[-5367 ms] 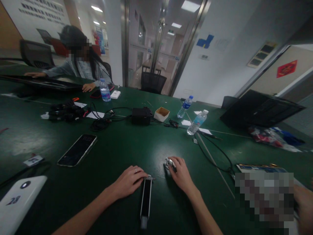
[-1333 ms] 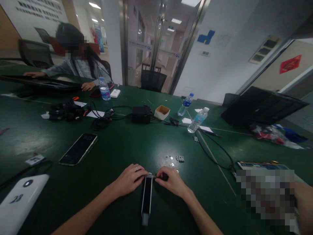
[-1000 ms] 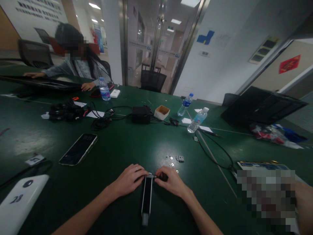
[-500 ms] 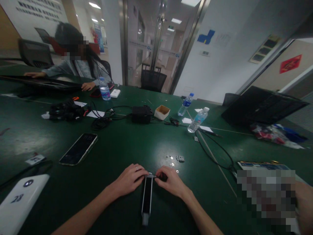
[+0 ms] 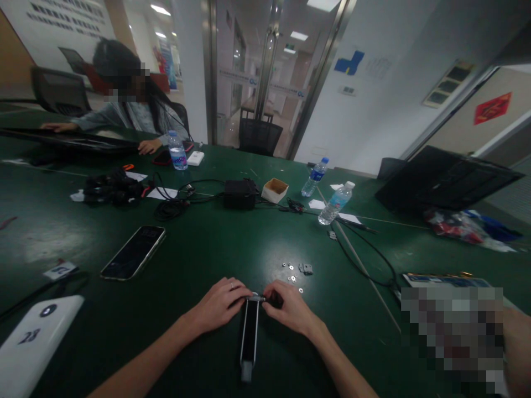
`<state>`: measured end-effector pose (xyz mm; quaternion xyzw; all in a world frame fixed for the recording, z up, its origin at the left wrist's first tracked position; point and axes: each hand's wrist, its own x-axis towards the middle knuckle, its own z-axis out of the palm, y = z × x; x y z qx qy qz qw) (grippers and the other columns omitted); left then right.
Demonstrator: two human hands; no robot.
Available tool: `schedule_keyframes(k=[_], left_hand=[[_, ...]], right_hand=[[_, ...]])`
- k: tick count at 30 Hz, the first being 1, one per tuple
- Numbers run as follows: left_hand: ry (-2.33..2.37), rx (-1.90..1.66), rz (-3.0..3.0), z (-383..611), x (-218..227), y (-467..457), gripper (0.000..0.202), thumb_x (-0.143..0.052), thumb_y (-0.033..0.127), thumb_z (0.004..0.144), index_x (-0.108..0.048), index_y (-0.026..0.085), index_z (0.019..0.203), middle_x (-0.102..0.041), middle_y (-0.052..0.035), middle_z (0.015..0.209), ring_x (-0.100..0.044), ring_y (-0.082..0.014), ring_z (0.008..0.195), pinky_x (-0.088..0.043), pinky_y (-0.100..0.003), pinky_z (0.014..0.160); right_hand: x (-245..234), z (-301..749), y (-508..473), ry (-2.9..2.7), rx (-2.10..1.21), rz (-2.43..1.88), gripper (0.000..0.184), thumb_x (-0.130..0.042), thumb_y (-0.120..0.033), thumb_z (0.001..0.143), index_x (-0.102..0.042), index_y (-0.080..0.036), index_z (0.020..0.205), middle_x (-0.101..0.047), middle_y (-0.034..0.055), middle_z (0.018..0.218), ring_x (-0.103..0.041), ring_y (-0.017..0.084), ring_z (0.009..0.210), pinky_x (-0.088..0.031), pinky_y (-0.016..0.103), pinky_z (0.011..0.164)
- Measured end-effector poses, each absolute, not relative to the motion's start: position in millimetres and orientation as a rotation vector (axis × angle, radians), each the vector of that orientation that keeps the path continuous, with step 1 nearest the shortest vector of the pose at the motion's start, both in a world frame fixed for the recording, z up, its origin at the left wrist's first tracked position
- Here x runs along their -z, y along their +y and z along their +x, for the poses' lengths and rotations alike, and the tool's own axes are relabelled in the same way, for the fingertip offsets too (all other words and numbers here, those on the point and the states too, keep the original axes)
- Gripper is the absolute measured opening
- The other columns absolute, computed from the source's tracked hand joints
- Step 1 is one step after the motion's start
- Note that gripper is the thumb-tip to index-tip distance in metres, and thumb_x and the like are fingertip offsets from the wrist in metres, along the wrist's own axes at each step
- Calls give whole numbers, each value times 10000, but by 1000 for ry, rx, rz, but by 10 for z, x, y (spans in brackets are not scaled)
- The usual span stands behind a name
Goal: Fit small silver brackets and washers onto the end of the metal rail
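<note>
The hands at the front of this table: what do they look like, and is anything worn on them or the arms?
The left hand is a bare human hand with a thin, pale, metallic-looking ring on one finger. The right hand is bare too, with no ring visible. Neither wears a glove; no sleeve, watch or cable shows on the visible forearms.

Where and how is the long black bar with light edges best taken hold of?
Probably by the middle of the black bar, coming from above and pinching its two long light edges. It is narrow, runs away from the camera, and its middle lies uncovered; the left grip and right grip are at the metal crosspiece on its far end.
</note>
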<state>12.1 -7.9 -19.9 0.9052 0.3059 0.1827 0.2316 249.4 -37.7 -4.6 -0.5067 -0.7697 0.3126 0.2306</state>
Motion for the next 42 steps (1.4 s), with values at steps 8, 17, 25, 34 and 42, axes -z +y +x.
schedule_keyframes(k=[8, 17, 25, 34, 42], left_hand=[[841, -532, 2497, 119, 221, -89, 258, -504, 132, 935, -628, 231, 1138, -645, -41, 1065, -587, -186, 945, -441, -297, 813], [836, -526, 2500, 117, 242, -77, 286, -497, 130, 931, -626, 243, 1160, -649, -45, 1080, -590, -193, 984, -434, -303, 833], [833, -540, 2505, 114, 250, -76, 267, -499, 127, 935, -627, 236, 1143, -650, -38, 1076, -594, -186, 962, -432, -297, 822], [827, -540, 2491, 115, 217, -82, 279, -480, 133, 945, -625, 238, 1159, -651, -42, 1080, -590, -189, 969, -440, -302, 825], [835, -520, 2469, 117, 158, -92, 296, -496, 115, 929, -617, 232, 1172, -649, -38, 1082, -588, -194, 974, -444, -312, 823]], right_hand=[[74, 2477, -393, -2144, -820, -1398, 28, -608, -175, 812, -628, -178, 832, -595, 7, 793, -540, 130, 705, -428, 239, 645], [66, 2460, -396, -2144, -812, -1389, 47, -610, -130, 787, -617, -172, 807, -591, 7, 776, -545, 135, 709, -432, 246, 658], [55, 2464, -387, -2152, -835, -1397, 22, -621, -199, 837, -629, -178, 840, -611, 18, 815, -562, 146, 743, -442, 254, 672], [71, 2594, -359, -2171, -747, -1416, 122, -602, -303, 886, -638, -195, 929, -625, 33, 884, -585, 165, 803, -460, 286, 726], [3, 3091, -247, -2090, -456, -1786, 143, -523, -243, 882, -647, -184, 924, -632, 76, 920, -600, 208, 842, -466, 343, 775]])
